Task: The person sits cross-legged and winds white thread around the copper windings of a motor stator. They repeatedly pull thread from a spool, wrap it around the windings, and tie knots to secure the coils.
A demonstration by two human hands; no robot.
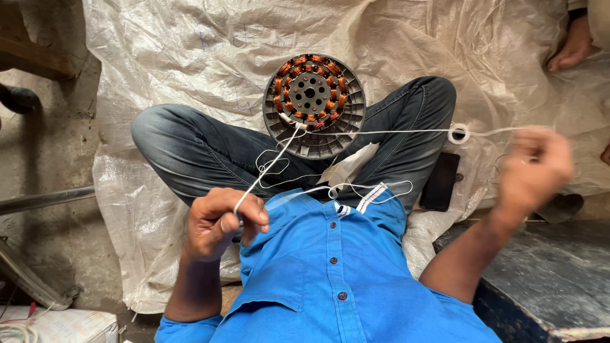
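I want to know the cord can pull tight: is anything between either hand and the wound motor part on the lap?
Nothing visible. From the stator one cord runs straight to the left hand, another to the blurred right hand. Loose cord loops hang below both lines, over the shirt.

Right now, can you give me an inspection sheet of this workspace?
Surface: crumpled white woven plastic sheet on the floor.
Job's things: round grey stator with copper-orange windings resting on crossed legs in blue jeans; thin white cord runs from it.
Clutter: flat black phone-like slab by the knee.
Hands: left hand closed on the cord, fingers curled; right hand blurred, pulling the cord taut.
Cables: loose cord loops over the lap.
Surroundings: another person's bare foot, dark bench.
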